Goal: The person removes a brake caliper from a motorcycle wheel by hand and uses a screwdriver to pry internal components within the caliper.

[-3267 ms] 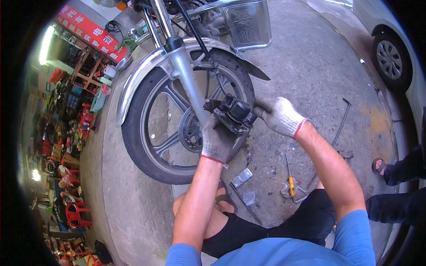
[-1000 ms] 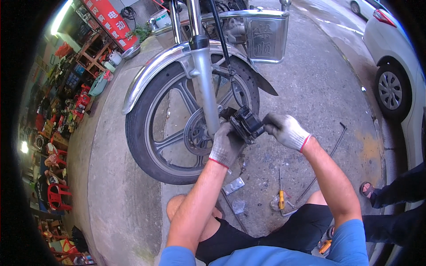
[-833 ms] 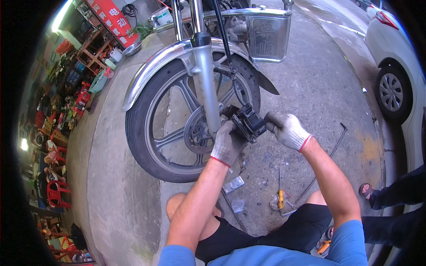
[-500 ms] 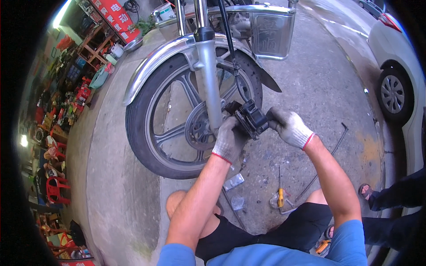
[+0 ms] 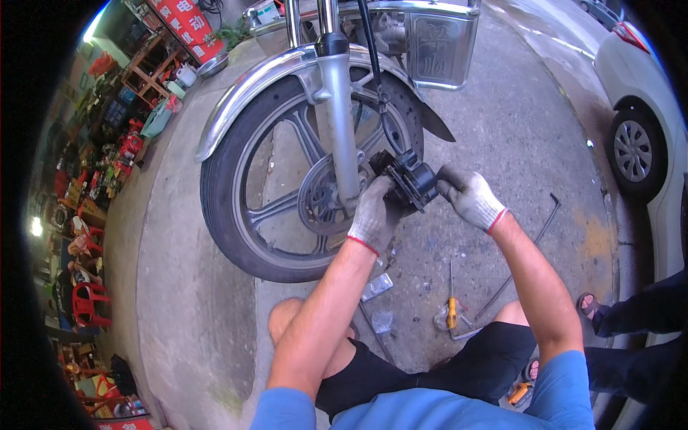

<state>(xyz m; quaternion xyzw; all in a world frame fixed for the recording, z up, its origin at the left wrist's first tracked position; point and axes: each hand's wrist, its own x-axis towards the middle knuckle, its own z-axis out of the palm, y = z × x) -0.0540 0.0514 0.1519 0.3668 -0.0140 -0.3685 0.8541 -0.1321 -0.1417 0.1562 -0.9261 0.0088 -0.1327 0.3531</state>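
Note:
A black brake caliper (image 5: 416, 182) hangs off a brake hose (image 5: 391, 129) beside the front wheel (image 5: 247, 215) of a motorcycle. My left hand (image 5: 375, 213), in a grey-stained white work glove, grips the caliper from its left and lower side. The thumb lies on top; the other fingers are hidden beneath. At the caliper's right side is my right hand (image 5: 469, 198), gloved too, with curled fingers and thumb pinched together. Its fingertips are close to the caliper; whether they touch it or hold something small cannot be made out. Left of the caliper is the brake disc (image 5: 315, 204), behind the silver fork leg (image 5: 344, 136).
On the concrete lie a yellow-handled screwdriver (image 5: 451, 314), a long dark bar (image 5: 527, 261), a small silver packet (image 5: 377, 287) and clear plastic (image 5: 383, 321). A person in dark trousers (image 5: 638, 315) stands at the right. Behind is a white car (image 5: 656, 93); red chairs (image 5: 89, 304) are far left.
The caliper has turned a little in my left hand, so its round side faces more to the right. My right fingers have shifted slightly right, off its edge.

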